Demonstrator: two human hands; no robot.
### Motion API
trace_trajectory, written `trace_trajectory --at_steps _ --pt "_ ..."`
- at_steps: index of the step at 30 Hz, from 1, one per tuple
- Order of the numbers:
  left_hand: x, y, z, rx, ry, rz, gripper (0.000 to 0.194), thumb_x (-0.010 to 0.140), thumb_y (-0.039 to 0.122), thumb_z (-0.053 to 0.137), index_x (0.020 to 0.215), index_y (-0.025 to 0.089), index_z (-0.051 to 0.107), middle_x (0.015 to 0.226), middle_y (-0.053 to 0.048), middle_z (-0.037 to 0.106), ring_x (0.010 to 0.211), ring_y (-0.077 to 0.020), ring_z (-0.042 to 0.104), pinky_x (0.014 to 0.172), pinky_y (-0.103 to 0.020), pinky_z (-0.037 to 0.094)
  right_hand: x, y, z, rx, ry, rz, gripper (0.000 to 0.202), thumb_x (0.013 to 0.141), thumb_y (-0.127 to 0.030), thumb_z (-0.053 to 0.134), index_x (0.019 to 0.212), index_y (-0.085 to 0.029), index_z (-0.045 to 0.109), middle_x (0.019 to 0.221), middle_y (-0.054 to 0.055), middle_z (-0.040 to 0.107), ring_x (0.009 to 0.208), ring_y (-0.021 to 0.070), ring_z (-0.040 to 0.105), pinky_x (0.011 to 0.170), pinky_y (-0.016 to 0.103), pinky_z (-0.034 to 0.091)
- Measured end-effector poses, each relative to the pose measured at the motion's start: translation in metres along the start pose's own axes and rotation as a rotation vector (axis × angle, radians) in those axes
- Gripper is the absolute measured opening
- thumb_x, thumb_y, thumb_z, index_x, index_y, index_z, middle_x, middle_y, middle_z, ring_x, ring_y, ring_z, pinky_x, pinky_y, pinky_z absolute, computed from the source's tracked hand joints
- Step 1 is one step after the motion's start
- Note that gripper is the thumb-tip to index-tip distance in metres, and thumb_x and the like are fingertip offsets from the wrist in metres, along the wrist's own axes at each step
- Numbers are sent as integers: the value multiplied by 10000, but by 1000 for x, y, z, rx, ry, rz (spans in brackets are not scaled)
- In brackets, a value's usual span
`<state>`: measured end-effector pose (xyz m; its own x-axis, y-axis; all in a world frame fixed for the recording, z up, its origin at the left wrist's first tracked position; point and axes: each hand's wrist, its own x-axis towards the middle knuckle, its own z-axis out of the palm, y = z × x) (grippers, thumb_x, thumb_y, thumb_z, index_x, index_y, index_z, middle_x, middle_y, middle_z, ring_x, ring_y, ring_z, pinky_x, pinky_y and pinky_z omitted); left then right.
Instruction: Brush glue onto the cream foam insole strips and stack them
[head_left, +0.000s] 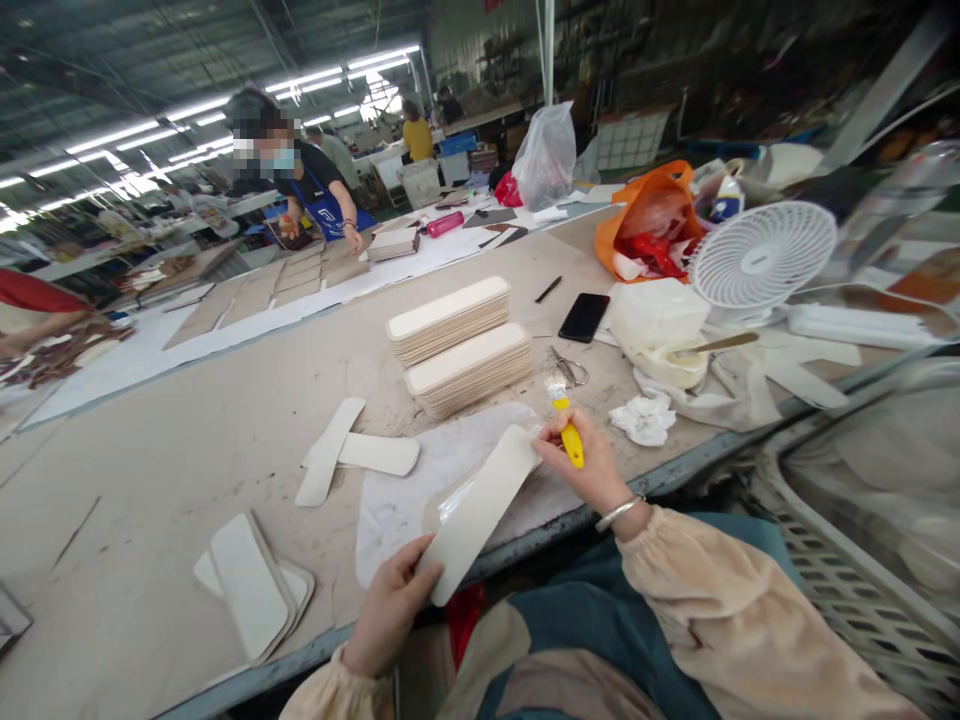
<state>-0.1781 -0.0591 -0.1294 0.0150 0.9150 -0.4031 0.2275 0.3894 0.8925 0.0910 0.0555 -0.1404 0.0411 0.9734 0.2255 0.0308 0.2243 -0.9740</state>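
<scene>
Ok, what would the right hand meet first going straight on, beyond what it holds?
Likely the nearer stack of pale strips, ahead of the right hand, though depth is unclear.

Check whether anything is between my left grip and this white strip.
Nothing visible: the left grip holds the white strip by one end; the right grip, with the yellow brush, is at the other.

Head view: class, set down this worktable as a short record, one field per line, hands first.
Left hand: grips near end of a pale strip
Right hand: holds yellow brush, fingertips at strip's far end
Under strip: white sheet
Beyond sheet: two stacks
Right of stacks: phone, scissors
Far right: fan
</scene>
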Motion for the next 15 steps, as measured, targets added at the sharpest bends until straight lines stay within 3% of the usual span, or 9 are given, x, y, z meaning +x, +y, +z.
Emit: trace_trajectory --at_steps 3,6,10,15 --pt "10 5 -6 133 188 24 490 672 470 650 1039 149 607 827 -30 660 758 -179 584 647 -263 444 4 7 3 -165 36 -24 257 716 -252 637 818 -233 402 734 -24 610 634 150 588 661 297 482" --pt "23 8 -3 279 296 53 378 656 473 647 878 170 600 604 37 571 558 -129 508 539 -234 389 12 13 1 -315 88 -19 218 707 -227 605 812 -228 414 719 -20 622 629 161 600 657 299 474" --pt "38 6 -2 405 289 99 290 727 466 568 765 183 616 578 27 571 565 -135 524 545 -235 394 18 15 -2 -476 119 -13 180 695 -202 573 804 -224 431 696 -21 631 619 165 608 651 289 454" --pt "49 0 -4 430 208 96 349 781 448 479 912 180 660 592 7 617 564 -161 576 555 -259 436 20 15 -5 -562 117 -23 140 691 -204 561 781 -221 455 690 -15 631 615 169 609 618 272 437"
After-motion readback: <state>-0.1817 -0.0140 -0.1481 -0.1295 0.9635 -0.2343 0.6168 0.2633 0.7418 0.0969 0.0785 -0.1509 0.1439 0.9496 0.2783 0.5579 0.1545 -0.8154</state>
